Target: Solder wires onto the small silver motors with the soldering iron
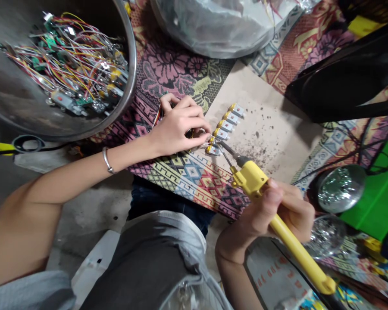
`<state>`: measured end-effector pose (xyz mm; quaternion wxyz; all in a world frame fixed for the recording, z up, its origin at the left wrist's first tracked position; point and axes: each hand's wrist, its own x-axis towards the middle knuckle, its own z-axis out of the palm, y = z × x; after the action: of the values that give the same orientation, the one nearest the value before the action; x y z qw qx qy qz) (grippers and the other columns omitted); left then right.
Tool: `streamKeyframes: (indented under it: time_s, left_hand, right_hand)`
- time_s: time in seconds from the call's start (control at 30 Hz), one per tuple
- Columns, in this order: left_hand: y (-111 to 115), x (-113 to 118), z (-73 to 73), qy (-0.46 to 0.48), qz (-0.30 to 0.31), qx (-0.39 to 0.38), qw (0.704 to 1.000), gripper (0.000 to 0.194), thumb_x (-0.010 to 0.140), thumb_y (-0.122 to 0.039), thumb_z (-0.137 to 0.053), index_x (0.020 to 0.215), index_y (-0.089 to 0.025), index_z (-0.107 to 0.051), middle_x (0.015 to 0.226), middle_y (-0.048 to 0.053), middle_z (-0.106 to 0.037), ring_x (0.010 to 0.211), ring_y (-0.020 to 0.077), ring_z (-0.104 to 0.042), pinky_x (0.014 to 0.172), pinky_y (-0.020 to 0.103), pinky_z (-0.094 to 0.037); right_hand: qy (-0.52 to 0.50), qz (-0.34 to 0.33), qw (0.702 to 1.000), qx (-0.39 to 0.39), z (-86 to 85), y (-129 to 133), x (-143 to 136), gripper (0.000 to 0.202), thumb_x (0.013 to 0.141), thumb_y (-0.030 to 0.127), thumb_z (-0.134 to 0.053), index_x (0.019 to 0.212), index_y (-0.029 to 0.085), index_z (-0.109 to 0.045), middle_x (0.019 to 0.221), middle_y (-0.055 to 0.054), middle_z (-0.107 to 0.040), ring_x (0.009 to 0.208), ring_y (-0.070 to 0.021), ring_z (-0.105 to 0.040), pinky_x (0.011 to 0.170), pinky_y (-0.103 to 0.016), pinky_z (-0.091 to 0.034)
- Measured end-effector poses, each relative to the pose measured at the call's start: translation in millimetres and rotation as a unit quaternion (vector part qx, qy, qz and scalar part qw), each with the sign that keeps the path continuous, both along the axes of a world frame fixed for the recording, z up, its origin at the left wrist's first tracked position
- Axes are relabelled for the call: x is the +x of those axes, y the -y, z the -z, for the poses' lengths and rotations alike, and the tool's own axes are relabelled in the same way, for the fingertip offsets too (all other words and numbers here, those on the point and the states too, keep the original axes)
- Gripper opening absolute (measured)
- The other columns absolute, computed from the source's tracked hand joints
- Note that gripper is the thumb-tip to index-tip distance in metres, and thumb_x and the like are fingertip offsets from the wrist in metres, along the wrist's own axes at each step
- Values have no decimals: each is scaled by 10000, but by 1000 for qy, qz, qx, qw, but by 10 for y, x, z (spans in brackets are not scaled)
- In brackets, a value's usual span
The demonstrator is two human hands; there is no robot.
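Note:
My right hand (pixel 278 211) is wrapped round a yellow soldering iron (pixel 254 176) with a guide tube beside its tip. Its tip reaches the near end of a slanted row of several small grey-and-yellow gear motors (pixel 226 125), which lie on a sheet of brown board (pixel 287 137). Right beside that end, my left hand (pixel 181 125) pinches a thin wire between thumb and forefinger, close to the motors' yellow ends. More coloured wires (pixel 158 116) show behind its curled fingers; what they join is mostly hidden under the palm.
At the upper left a metal basin (pixel 132 64) holds wired boards and motors. A plastic-wrapped bundle (pixel 220 26) sits at the back. A black stand-like object (pixel 342 77), small-parts bowls (pixel 341 189) and a green box (pixel 375 193) stand to the right. Dark specks dot the board.

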<state>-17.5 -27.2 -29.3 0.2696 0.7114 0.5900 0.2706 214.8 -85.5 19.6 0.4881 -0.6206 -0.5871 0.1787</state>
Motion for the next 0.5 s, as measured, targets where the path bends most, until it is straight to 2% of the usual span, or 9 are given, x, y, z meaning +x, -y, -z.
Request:
streamKeyframes:
  time_s: [0.13, 0.27, 0.37, 0.5]
  left_hand:
    - [4, -3, 7, 7, -1, 7, 1000, 140, 988, -346, -691, 942, -299, -814, 917, 7, -717, 1214, 326, -641, 1181, 705, -241]
    - [4, -3, 14, 11, 1, 5, 1000, 143, 993, -354, -690, 940, -298, -810, 924, 4, -716, 1219, 330, -641, 1194, 715, -215]
    - [4, -1, 16, 13, 2, 8, 1000, 145, 994, -356, -689, 931, -294, -804, 911, 0, -713, 1207, 329, -646, 1191, 708, -224]
    - [6, -3, 21, 12, 2, 14, 1000, 144, 992, -348, -685, 937, -300, -809, 903, 0, -709, 1195, 329, -652, 1182, 700, -237]
  right_hand:
    - [1, 32, 986, 162, 208, -47, 6, 202, 900, 384, -720, 791, 241, -629, 718, 21, -649, 635, -140, -592, 571, -329, -469]
    - [-25, 98, 953, 284, 429, -158, 61, 304, 866, 485, -721, 752, 252, -563, 626, 51, -523, 561, -119, -482, 537, -313, -375]
    - [-34, 132, 944, 299, 499, -211, 80, 369, 842, 524, -701, 717, 258, -479, 600, 56, -438, 546, -123, -424, 546, -321, -329]
    - [-46, 176, 948, 262, 494, -206, 42, 329, 858, 484, -651, 719, 270, -444, 616, 46, -384, 566, -146, -407, 576, -343, -338]
